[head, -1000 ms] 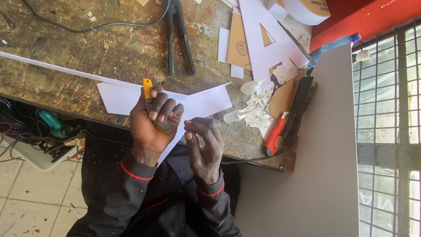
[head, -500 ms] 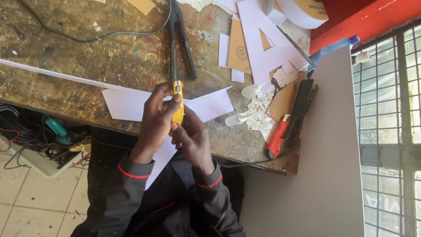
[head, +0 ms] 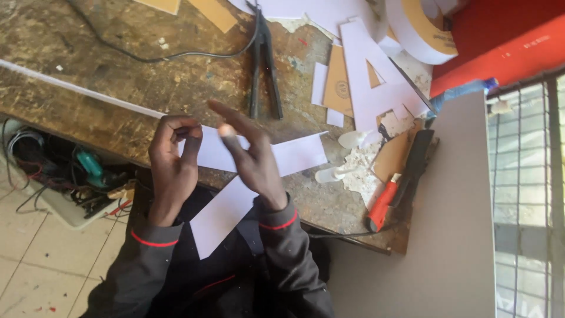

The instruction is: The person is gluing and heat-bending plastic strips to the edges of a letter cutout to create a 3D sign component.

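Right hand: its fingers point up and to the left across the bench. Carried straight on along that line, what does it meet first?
The right hand would probably pass over bare worn benchtop and first cross the thin black cable; depth is unclear.

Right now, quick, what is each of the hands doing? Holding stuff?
Left hand: fingers curled, nothing seen in it, over the white paper strip.
Right hand: open, fingers spread, holding nothing.

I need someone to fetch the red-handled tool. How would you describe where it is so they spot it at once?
Start at the worn workbench and go to its near edge beside the big grey board. The red-handled tool lies there at a slant, just past the white scraps. It is the only bright red handle on the bench; the pliers farther back are dark.
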